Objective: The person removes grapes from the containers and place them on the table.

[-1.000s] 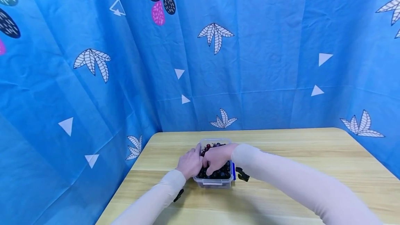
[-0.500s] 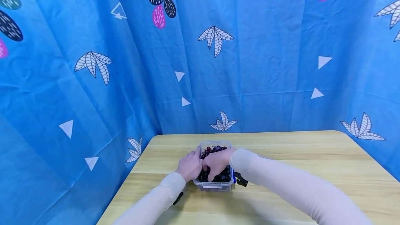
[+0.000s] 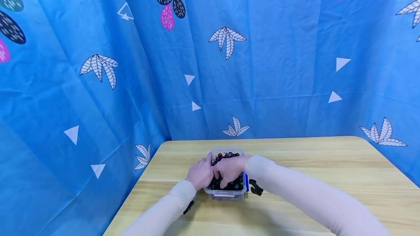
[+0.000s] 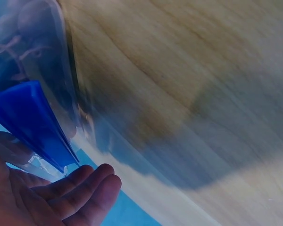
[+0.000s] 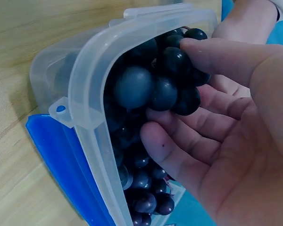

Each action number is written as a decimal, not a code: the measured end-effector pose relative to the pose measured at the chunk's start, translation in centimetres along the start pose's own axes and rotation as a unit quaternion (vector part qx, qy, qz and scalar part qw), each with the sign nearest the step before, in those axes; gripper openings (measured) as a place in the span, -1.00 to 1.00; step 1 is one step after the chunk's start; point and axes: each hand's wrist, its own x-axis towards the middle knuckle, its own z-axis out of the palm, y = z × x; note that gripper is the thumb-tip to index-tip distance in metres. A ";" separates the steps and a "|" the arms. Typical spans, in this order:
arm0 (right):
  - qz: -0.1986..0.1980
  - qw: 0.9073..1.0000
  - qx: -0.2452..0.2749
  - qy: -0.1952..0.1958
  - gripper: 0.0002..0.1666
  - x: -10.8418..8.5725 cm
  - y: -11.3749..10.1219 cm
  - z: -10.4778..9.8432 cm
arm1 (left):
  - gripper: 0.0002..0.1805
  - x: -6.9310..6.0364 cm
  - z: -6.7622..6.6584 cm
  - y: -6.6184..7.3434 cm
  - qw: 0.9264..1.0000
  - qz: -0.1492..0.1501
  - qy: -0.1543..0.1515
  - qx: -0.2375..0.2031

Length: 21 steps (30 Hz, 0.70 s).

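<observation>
A person works at a pale wooden table (image 3: pixel 311 170) with both hands on a clear plastic box (image 3: pixel 226 193) that stands upright near the middle of the tabletop's width and is filled with dark grapes (image 5: pixel 132 87). The right hand (image 3: pixel 229 169) reaches over the box from the right side and is down among the fruit. Its thumb presses on a dark grape from one side while its other fingers (image 5: pixel 160 146) curl beneath the same small cluster from the other, so the cluster is pinched between them, at about the level of the rim. More grapes fill the box around and below these, a few of them reddish towards the far end. The left hand (image 3: pixel 200 174) lies along the left wall of the box, its index finger stretched out at the rim. In the left wrist view, three of its fingers are loosely bent and close together, just beside a blue clip (image 4: pixel 33 122); how firmly they bear on the wall cannot be told. Another blue clip (image 5: pixel 61 165) hangs on the right wall. White sleeves (image 3: pixel 305 190) cover both arms, with a black strap piece (image 3: pixel 256 187) by the right wrist. A blue patterned curtain (image 3: pixel 279 65) hangs behind the table.
</observation>
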 end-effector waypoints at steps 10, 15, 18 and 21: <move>-0.025 0.999 -0.007 0.042 -0.87 -1.1 0.2 -0.7 | -0.33 0.0 0.0 0.0 1.000 0.009 0.004 0.010; -0.018 0.999 0.012 0.050 -0.84 -1.8 0.2 -1.0 | -0.35 -0.1 -0.2 0.0 1.000 0.006 -0.001 -0.003; -0.023 0.998 0.027 0.056 -0.82 -2.3 0.3 -1.1 | -0.35 -0.2 -0.3 0.0 1.000 0.007 -0.004 -0.011; -0.025 0.997 0.032 0.066 -0.82 -2.8 0.3 -1.3 | -0.36 -0.2 -0.2 -0.1 1.000 0.006 -0.005 -0.016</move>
